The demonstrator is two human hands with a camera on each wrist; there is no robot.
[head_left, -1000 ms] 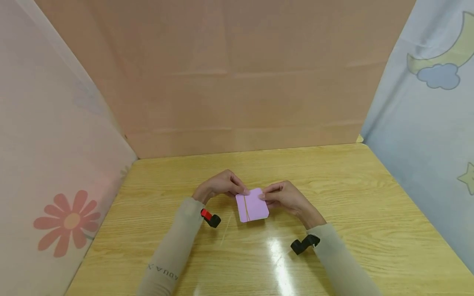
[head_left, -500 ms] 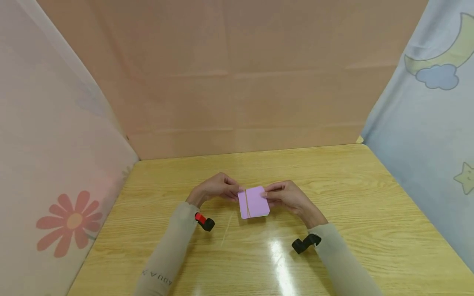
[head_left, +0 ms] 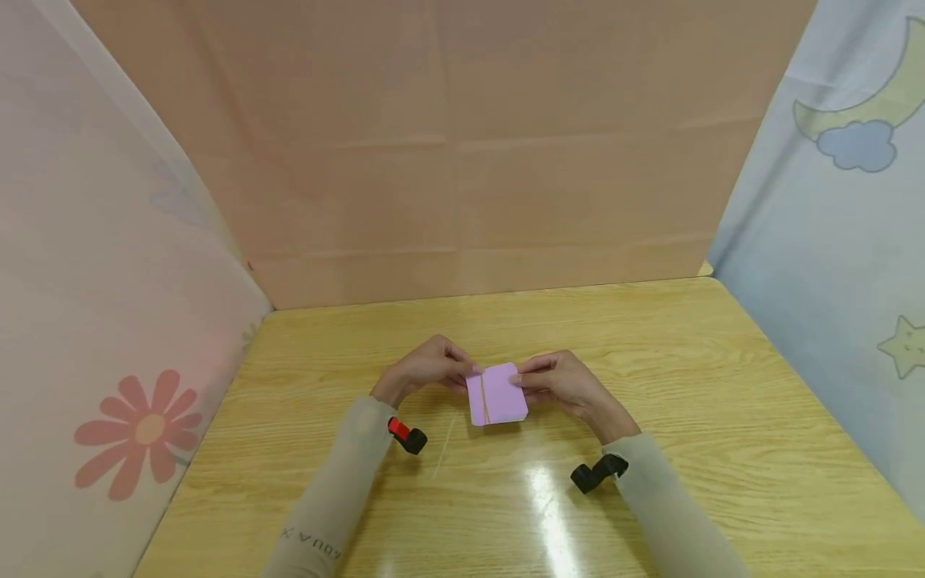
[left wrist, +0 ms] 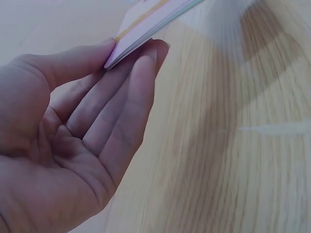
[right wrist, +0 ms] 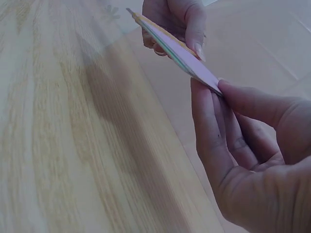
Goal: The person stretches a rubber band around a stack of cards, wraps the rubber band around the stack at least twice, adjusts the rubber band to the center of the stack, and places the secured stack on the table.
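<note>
A thin stack of square pink paper sheets [head_left: 506,397] with rounded corners is held up above the table between both hands. A tan rubber band [head_left: 485,399] runs around it near its left side. My left hand [head_left: 433,363] pinches the upper left corner between thumb and fingers, right beside the band. On the other side, my right hand [head_left: 567,385] pinches the upper right edge, thumb on top and fingers beneath. Seen edge-on in the right wrist view, the stack [right wrist: 170,48] shows green and white layers under the pink face.
The wood-grain table [head_left: 325,345] has a bright glare streak and a pale scratch in front of the hands. A peach cloth [head_left: 448,160] hangs behind it. Patterned cloths flank both sides, one with a flower [head_left: 148,429], the other with a moon [head_left: 867,96].
The stack has shifted slightly up and to the right. My left hand slid from the top edge toward the corner, then came back in a little. My right hand keeps its pinch.
</note>
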